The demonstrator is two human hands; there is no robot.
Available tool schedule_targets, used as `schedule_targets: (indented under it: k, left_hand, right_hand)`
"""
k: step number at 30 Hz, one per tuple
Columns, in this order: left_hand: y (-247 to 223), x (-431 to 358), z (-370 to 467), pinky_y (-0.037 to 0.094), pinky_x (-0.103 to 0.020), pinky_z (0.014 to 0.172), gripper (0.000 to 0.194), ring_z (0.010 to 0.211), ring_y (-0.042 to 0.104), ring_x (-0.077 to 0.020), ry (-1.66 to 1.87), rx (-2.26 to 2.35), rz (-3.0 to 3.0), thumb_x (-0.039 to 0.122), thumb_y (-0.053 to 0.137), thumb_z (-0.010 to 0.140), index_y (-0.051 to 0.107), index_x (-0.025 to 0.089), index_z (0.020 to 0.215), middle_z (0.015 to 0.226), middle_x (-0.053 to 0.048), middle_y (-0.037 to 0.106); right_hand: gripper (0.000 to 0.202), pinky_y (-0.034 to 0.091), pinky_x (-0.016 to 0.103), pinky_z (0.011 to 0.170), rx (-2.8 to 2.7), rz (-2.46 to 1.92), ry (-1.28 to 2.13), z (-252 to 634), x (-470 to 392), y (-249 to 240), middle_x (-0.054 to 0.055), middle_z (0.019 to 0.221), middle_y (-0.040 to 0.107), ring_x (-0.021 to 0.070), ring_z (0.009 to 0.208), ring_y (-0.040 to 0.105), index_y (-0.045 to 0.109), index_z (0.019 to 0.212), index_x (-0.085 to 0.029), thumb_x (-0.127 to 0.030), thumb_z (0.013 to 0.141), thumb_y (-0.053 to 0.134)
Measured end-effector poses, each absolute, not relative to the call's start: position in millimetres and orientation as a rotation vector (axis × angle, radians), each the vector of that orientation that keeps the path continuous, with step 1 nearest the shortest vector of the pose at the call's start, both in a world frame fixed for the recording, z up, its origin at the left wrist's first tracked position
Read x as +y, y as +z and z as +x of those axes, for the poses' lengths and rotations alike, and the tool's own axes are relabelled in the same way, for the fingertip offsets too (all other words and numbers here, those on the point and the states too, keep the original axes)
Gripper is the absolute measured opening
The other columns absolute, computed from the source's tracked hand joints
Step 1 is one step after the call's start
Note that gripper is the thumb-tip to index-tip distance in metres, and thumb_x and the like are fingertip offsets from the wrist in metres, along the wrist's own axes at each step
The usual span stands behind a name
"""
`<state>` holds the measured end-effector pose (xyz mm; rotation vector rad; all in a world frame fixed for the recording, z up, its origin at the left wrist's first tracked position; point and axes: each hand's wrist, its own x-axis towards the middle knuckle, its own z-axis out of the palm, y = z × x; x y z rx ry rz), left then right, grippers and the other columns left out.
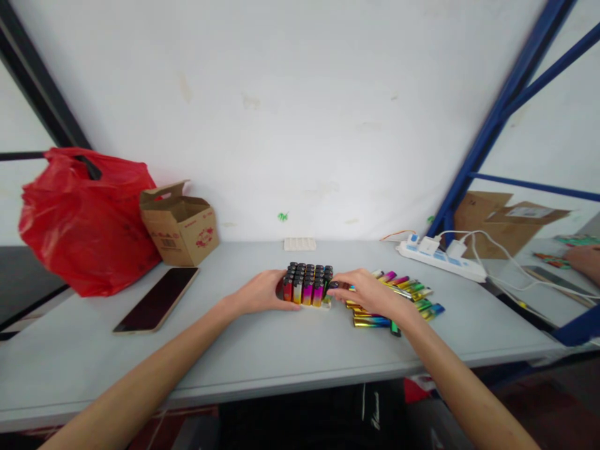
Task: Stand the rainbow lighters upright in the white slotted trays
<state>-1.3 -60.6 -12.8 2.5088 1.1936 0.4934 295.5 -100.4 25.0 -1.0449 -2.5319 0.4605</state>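
Note:
Rows of shiny coloured lighters with black tops stand upright in a white tray at the middle of the table. My left hand grips the left end of this block, thumb along the front and fingers at the side. At the right end, my right hand pinches a black-topped lighter between thumb and fingers; most of its body is hidden. A loose pile of metallic lighters lies beside and partly under my right hand and wrist.
Against the wall lies another white tray. To the left are a phone, an opened cardboard box and a red plastic bag. A power strip with cables lies right, near a blue frame post. Another person's hand shows far right.

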Motion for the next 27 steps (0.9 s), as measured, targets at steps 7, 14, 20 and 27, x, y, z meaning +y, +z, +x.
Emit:
schedule_targets:
  k: [7, 14, 20, 27]
  left_hand:
    - [-11, -62, -1, 0.053, -0.035, 0.081, 0.067, 0.092, 0.072, -0.0299, 0.500, 1.176, 2.479, 0.073, 0.077, 0.069, 0.068, 0.021, 0.110, 0.107, -0.007, 0.077]
    - [-12, -61, -1, 0.053, -0.036, 0.083, 0.068, 0.094, 0.071, -0.0302, 0.499, 1.183, 2.474, 0.073, 0.078, 0.068, 0.068, 0.020, 0.111, 0.109, -0.009, 0.077]
    - [-12, -62, 0, 0.053, -0.036, 0.082, 0.068, 0.095, 0.071, -0.0299, 0.513, 1.161, 2.470, 0.073, 0.078, 0.069, 0.067, 0.021, 0.110, 0.109, -0.007, 0.077]
    - [-12, -62, -1, 0.053, -0.036, 0.082, 0.069, 0.094, 0.071, -0.0305, 0.491, 1.190, 2.487, 0.074, 0.077, 0.068, 0.068, 0.020, 0.110, 0.108, -0.009, 0.077]
  right_hand:
    - [0.033, 0.045, 0.028, 0.069, -2.543, -0.992, 0.473, 298, -106, 28, 0.004, 0.085, 0.076, 0.0189, 0.071, 0.064, 0.076, 0.102, -0.020, -0.044, 0.104, 0.054]
    - [0.026, 0.047, 0.028, 0.074, -2.568, -1.030, 0.398, 290, -117, 27, 0.006, 0.094, 0.077, 0.0204, 0.080, 0.068, 0.076, 0.109, -0.021, -0.040, 0.103, 0.058]
    - [0.033, 0.043, 0.028, 0.067, -2.586, -1.099, 0.283, 290, -114, 24, 0.005, 0.082, 0.073, 0.0197, 0.072, 0.064, 0.072, 0.093, -0.019, -0.044, 0.105, 0.055]
    - [0.037, 0.044, 0.028, 0.069, -2.428, -1.045, 0.326, 301, -109, 18, 0.004, 0.085, 0.075, 0.0181, 0.071, 0.065, 0.071, 0.091, -0.020, -0.048, 0.105, 0.051]
